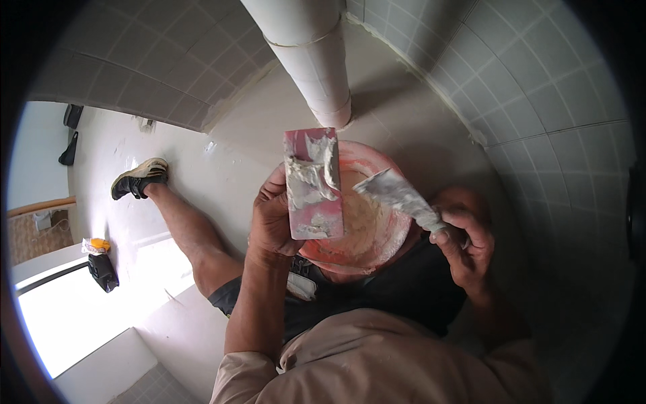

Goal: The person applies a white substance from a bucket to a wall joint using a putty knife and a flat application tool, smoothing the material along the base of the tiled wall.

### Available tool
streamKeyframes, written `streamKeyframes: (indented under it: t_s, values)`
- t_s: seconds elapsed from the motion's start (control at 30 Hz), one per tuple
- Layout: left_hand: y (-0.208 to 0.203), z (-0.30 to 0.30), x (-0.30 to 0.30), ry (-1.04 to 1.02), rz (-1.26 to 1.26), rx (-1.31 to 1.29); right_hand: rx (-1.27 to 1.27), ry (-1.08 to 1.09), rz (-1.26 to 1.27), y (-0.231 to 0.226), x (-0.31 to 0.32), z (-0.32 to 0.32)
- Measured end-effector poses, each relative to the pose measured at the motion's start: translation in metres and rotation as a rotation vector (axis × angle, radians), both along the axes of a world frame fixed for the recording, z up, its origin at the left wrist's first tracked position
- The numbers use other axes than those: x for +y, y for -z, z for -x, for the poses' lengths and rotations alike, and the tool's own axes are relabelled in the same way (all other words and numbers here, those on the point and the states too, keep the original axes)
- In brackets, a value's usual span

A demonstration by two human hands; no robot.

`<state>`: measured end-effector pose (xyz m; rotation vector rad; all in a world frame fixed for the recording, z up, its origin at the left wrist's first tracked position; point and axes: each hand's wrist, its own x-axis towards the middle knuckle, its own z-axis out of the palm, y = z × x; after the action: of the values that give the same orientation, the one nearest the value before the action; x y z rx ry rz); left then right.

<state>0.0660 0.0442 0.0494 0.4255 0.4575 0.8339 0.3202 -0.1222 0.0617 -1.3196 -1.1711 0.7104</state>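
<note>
My left hand (270, 214) is closed on the edge of a pink rectangular board (314, 222), raised in front of me with its long side roughly upright. Off-white paste (316, 168) lies in a thick smear across the board's upper half, with a thinner patch lower down. In my right hand (465, 244) is a putty knife (397, 195), gripped by its handle, the paste-coated blade pointing up and left. Blade and board are apart. Below both sits a red-orange bucket (373, 153), its inner wall streaked with paste and more paste inside; the board hides its left part.
A white vertical pipe (306, 60) meets the floor just beyond the bucket. Grey tiled walls (525, 87) close in at right and upper left. My outstretched left leg ends in a dark shoe (140, 178). A black bag (102, 272) and a yellow-and-white packet (95, 246) lie at far left.
</note>
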Motion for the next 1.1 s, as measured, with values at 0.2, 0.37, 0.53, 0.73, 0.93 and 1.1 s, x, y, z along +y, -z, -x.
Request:
streamKeyframes:
  t_s: [0.2, 0.37, 0.53, 0.73, 0.93, 1.1]
  values:
    - [0.001, -0.002, -0.012, 0.055, -0.051, 0.044, -0.508, -0.100, -0.104, -0.024, 0.026, -0.013]
    - [0.013, 0.013, -0.010, 0.221, -0.104, 0.016, -0.526, -0.075, -0.204, -0.026, 0.030, -0.014]
    - [0.005, 0.005, -0.009, 0.312, -0.103, -0.017, -0.643, -0.029, -0.324, -0.027, 0.036, -0.012]
    - [0.006, -0.011, -0.006, 0.233, -0.009, 0.009, -0.659, -0.134, -0.326, -0.011, 0.044, 0.002]
    - [0.014, 0.035, -0.007, 0.339, -0.385, 0.382, -0.714, 0.124, -0.198, 0.008, 0.079, -0.018]
    - [0.044, 0.168, -0.036, 0.010, 0.013, 0.326, -0.747, 0.170, -0.188, 0.079, 0.198, -0.073]
